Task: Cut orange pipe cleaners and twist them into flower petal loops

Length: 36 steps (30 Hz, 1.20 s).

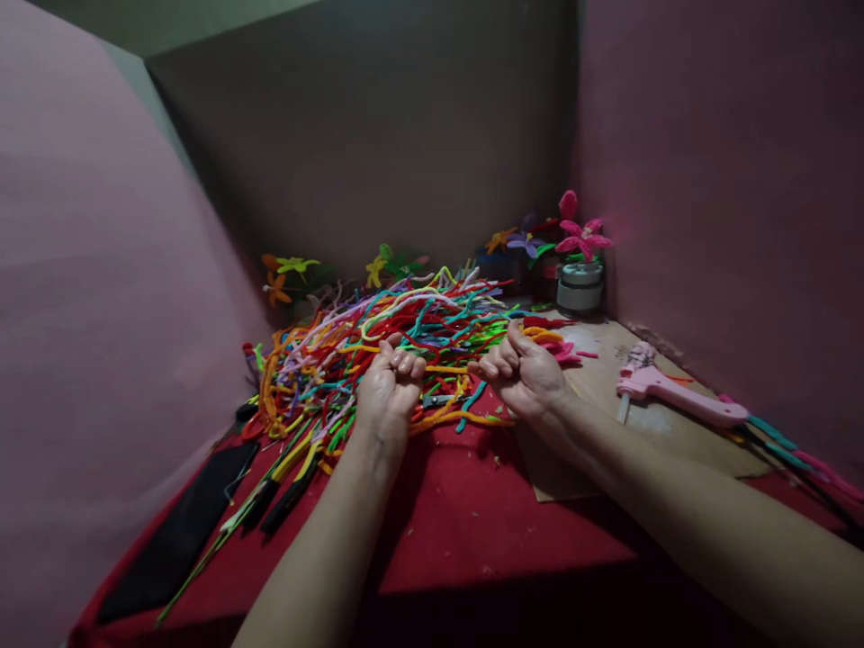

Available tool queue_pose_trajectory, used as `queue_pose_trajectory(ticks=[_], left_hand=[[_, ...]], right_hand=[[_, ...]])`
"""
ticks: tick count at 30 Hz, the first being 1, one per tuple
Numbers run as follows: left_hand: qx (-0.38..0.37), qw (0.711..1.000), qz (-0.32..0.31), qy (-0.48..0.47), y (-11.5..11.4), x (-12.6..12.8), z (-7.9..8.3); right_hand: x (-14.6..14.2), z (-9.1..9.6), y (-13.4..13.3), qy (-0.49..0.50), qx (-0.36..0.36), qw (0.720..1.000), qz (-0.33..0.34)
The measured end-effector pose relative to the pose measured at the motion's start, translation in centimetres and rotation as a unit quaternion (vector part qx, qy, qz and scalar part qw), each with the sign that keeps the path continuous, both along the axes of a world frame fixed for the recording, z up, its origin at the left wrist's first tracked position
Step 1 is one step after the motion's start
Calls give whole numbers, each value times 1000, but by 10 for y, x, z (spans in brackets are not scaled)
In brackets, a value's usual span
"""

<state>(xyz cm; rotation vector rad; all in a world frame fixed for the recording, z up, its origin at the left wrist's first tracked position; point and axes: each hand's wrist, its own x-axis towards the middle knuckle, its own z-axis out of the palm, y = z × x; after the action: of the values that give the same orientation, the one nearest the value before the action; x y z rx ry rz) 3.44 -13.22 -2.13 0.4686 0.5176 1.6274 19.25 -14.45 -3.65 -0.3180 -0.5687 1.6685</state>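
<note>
An orange pipe cleaner [446, 369] runs straight between my two hands above the red cloth. One end goes into the curled fingers of my left hand [391, 382]. My right hand [523, 369], also closed with its thumb on top, grips the other end. Just behind both hands lies a big tangled heap of pipe cleaners [405, 315] in many colours. Below the strand, a small metal tool [438, 401], perhaps pliers or scissors, is partly covered by loose pipe cleaners.
A pink glue gun [681, 391] rests on a brown board [648, 441] at the right. A black phone-like slab [179, 535] and black-handled tools [290, 499] lie left. Pipe-cleaner flowers [584, 238] stand at the back, one in a grey pot [580, 286]. Pink walls flank the table.
</note>
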Motion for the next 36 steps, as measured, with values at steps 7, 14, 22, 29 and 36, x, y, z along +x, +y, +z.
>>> queue_pose_trajectory(ticks=[7,14,22,29,36], left_hand=[[27,999,-17,-13,-5,1,-6],[54,997,-5,-54,-2,1,-6],[48,998,-22,-28,-11,8,-12],[62,998,-34,1,-15,14,-9],[95,985,-124,68,-23,15,-5]], right_hand=[[4,2,1,31,-20,999,-16],[-11,-12,-9,-29,45,998,29],[-16,-20,-6,-62,53,997,8],[-9,-20,-2,-111,-1,993,-26],[-11,-21,-16,-297,53,954,-8]])
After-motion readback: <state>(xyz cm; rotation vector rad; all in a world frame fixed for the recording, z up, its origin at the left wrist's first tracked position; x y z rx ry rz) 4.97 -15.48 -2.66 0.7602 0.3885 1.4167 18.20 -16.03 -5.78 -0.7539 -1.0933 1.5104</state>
